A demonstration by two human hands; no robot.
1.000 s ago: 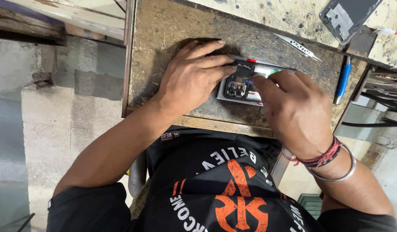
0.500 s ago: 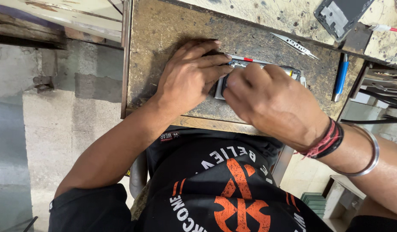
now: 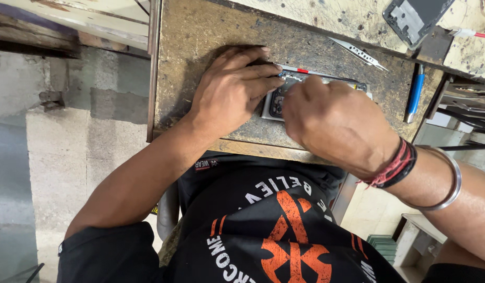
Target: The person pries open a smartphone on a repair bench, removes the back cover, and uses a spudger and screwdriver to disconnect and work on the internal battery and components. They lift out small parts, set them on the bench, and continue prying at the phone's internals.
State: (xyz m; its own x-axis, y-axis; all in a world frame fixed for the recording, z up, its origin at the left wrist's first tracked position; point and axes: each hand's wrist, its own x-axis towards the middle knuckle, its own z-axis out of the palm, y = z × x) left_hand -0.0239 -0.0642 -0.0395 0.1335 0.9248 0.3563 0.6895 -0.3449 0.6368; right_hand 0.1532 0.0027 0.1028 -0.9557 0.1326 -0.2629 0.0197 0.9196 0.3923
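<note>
An opened phone [image 3: 278,102] lies flat on the worn brown table [image 3: 211,31], back side up with its inner parts showing, towards the near edge and roughly in the middle of the top. The left hand [image 3: 229,94] rests on its left end, palm down, with the fingers [image 3: 263,78] spread over the top corner and pressing the phone against the table; it pins rather than clasps. The right hand [image 3: 337,123] covers the right and near part of the phone, its grip curled tight with fingertips bunched over the exposed parts near the left hand's fingers; whether anything is pinched between them cannot be told, since the back of the hand hides it. The right wrist carries red and black thread bands [image 3: 397,165] and a metal bangle [image 3: 449,181]. Beyond the phone, farther and to the right, a pair of metal tweezers [image 3: 358,52] lies on the table, apart from both hands. Farther right, a blue pen-shaped tool [image 3: 414,94] lies near the table's right edge. At the far right, on a paler stained surface, sits a dark phone back cover [image 3: 413,18], and a red wire [image 3: 481,34] runs beside it. Nearest the camera is the person's black shirt with an orange print [image 3: 289,236].
</note>
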